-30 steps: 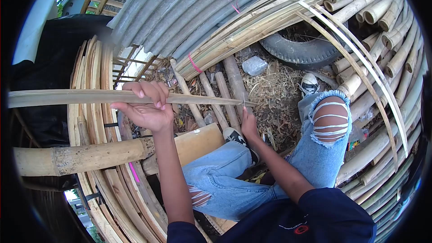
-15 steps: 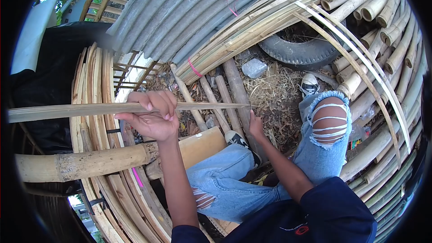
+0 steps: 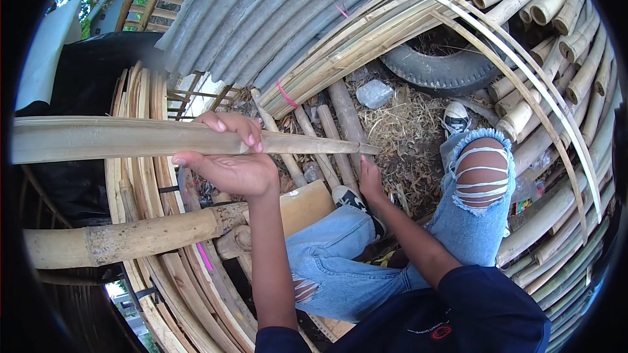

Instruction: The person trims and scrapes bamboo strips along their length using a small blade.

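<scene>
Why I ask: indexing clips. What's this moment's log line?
left hand: holds bamboo strip | right hand: at strip's narrow end, grip unclear | tyre: on ground

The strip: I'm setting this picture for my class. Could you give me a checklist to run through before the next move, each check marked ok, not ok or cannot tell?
1. Strip steadied: ok, the left hand has it between thumb and fingers.
2. Right hand at the strip's narrow end: ok.
3. What the right hand holds: cannot tell, too small to make out.
4. Hands apart from each other: ok, there is a clear gap along the strip.
5. Hands gloved: not ok, both are bare.
6. Knee covered: not ok, skin shows through the torn jeans.
</scene>
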Tool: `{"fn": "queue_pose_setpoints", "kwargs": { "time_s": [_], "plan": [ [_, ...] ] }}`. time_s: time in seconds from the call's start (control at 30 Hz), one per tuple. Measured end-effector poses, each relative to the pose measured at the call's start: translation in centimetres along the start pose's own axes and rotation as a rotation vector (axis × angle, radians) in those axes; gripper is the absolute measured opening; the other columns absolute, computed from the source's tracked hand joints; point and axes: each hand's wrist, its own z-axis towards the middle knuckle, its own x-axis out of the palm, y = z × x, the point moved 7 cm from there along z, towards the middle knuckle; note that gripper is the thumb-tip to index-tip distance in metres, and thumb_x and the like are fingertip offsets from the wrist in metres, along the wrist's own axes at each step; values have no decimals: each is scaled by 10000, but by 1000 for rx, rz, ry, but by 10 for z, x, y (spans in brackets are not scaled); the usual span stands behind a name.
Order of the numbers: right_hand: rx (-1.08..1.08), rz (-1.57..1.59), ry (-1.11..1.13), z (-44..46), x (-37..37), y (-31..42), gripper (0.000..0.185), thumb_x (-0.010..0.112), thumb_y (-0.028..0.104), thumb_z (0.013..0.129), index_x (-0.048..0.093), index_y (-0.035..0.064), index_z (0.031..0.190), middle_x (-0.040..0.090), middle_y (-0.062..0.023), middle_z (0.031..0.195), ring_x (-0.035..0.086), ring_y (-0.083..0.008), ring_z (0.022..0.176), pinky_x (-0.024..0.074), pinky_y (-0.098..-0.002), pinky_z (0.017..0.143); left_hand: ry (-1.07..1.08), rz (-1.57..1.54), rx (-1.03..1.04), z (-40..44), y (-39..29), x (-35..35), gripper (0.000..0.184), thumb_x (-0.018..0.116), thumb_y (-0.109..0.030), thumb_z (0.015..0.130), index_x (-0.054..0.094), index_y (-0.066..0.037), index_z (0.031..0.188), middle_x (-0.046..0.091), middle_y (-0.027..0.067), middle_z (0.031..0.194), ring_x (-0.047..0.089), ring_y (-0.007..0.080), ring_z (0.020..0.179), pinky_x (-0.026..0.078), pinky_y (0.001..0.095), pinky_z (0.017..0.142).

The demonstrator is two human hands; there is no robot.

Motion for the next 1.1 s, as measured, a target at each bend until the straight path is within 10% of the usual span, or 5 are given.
{"fn": "queue_pose_setpoints", "kwargs": {
  "time_s": [0.83, 0.93, 1.1],
  "plan": [
    [-26, -311, 155, -13, 12, 49, 644, 291, 482, 920, 613, -72, 857, 572, -316, 878, 542, -463, 894, 426, -511, 780, -314, 87, 6, 35, 19, -102, 610, 257, -694, 829, 411, -105, 787, 345, 2, 504, 308, 89, 404, 246, 195, 385],
    [268, -447, 91, 36, -11, -46, 669, 286, 494, 918, 611, -84, 828, 572, -321, 861, 544, -460, 891, 425, -513, 782, -294, 79, 20, 26, 11, -97, 608, 244, -691, 832, 406, -108, 780, 349, 1, 504, 305, 83, 391, 246, 193, 376],
    [60, -289, 105, 18, 4, 30, 631, 296, 460, 927, 610, -79, 834, 570, -321, 805, 555, -453, 859, 436, -489, 780, -211, 36, -17, 20, 9, -67, 606, 245, -694, 829, 401, -111, 771, 330, 3, 504, 289, 88, 392, 239, 196, 377]
  ]
}}
